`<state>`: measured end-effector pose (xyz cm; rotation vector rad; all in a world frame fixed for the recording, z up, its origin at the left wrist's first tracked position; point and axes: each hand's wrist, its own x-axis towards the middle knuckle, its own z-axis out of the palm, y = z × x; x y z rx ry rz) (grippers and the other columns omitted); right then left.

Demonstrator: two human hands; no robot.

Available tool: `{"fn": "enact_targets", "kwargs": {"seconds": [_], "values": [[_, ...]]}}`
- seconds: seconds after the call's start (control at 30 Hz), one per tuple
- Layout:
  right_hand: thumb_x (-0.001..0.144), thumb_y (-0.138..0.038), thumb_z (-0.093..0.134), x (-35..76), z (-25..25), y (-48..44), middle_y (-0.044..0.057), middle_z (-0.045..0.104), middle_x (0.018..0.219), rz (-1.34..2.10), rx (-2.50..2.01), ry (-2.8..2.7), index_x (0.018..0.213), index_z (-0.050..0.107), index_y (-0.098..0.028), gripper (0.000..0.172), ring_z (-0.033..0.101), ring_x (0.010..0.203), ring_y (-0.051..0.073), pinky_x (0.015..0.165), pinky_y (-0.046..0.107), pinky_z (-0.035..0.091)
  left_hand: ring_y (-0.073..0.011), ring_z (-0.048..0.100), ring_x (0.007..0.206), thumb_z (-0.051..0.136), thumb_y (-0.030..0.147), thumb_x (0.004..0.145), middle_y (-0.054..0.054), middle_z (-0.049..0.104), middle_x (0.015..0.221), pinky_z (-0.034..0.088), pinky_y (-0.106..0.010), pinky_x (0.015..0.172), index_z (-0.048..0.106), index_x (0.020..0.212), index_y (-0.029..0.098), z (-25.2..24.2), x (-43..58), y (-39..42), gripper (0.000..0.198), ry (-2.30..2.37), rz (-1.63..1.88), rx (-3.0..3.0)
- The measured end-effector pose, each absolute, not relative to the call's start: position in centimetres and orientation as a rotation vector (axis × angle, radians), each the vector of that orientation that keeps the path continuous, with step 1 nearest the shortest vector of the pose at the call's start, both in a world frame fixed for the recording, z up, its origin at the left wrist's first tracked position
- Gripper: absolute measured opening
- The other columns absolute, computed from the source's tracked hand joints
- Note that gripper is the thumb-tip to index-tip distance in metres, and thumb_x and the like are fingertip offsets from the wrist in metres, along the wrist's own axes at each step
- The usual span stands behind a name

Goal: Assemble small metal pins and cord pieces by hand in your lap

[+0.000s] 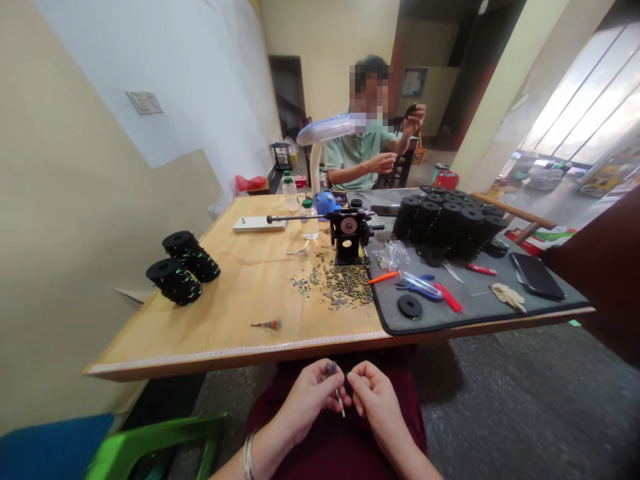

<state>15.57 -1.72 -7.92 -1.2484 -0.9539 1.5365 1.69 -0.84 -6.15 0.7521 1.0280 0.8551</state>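
Observation:
Above my lap, just in front of the table edge, my two hands are close together. My left hand (314,395) is closed on a thin pale stick (341,405) that points downward; a dark rounded bit (331,367) shows at its fingertips. My right hand (374,395) pinches something tiny and yellowish between thumb and forefinger, too small to name. On the table ahead lies a loose pile of small striped pieces (353,283), with tiny coloured bits (306,281) beside it. Nearer the front edge is a small orange-and-grey pointed item (270,325).
A black winding machine (349,233) stands mid-table. Black spool stacks are at left (175,283) and right (445,223). The grey mat (395,321) bears pliers (425,285), a black disc (410,306) and a glove (507,297). A co-worker (360,157) sits opposite behind a lamp (325,130).

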Motion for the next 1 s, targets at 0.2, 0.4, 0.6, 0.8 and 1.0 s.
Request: {"fn": "enact_targets", "kwargs": {"seconds": [0.2, 0.4, 0.6, 0.8, 1.0], "values": [[0.07, -0.058, 0.066, 15.9, -7.8, -2.3, -0.012, 0.04, 0.035, 1.56, -1.254, -0.955, 0.066, 0.047, -0.019, 0.044, 0.024, 0.032, 0.003, 0.037, 0.017, 0.016, -0.0109, 0.062, 0.052, 0.075, 0.038, 0.068, 0.001, 0.062, 0.057, 0.046, -0.017, 0.045, 0.054, 0.072, 0.014, -6.5, 1.6, -0.8, 0.032, 1.005, 0.873, 0.709], [0.07, -0.059, 0.065, 15.8, -7.5, -2.7, -0.011, 0.041, 0.036, 1.589, -1.24, -0.971, 0.064, 0.046, -0.02, 0.044, 0.024, 0.031, 0.003, 0.036, 0.018, 0.013, -0.0104, 0.06, 0.052, 0.076, 0.038, 0.068, 0.002, 0.06, 0.057, 0.047, -0.017, 0.046, 0.054, 0.071, 0.014, -6.1, 1.6, -0.8, 0.032, 0.994, 0.913, 0.72], [0.072, -0.058, 0.064, 15.8, -7.7, -2.8, -0.012, 0.038, 0.034, 1.589, -1.236, -0.987, 0.065, 0.047, -0.02, 0.043, 0.023, 0.031, 0.004, 0.037, 0.019, 0.012, -0.0121, 0.06, 0.052, 0.074, 0.042, 0.068, 0.003, 0.059, 0.056, 0.047, -0.02, 0.045, 0.054, 0.072, 0.016, -6.1, 1.6, -0.8, 0.034, 1.065, 0.945, 0.84], [0.071, -0.058, 0.064, 15.7, -8.0, -2.8, -0.013, 0.037, 0.033, 1.598, -1.254, -0.972, 0.064, 0.045, -0.021, 0.042, 0.022, 0.03, 0.004, 0.036, 0.019, 0.012, -0.0111, 0.058, 0.049, 0.07, 0.045, 0.071, 0.002, 0.059, 0.056, 0.047, -0.02, 0.044, 0.053, 0.073, 0.016, -6.4, 1.6, -0.7, 0.034, 1.087, 0.962, 0.95], [0.07, -0.06, 0.064, 15.6, -8.1, -2.6, -0.012, 0.038, 0.032, 1.594, -1.268, -0.961, 0.064, 0.046, -0.02, 0.044, 0.023, 0.03, 0.004, 0.036, 0.019, 0.013, -0.0131, 0.059, 0.053, 0.068, 0.046, 0.073, 0.001, 0.06, 0.057, 0.048, -0.021, 0.047, 0.053, 0.074, 0.016, -6.3, 1.5, -0.9, 0.034, 1.092, 0.954, 1.009]]}}
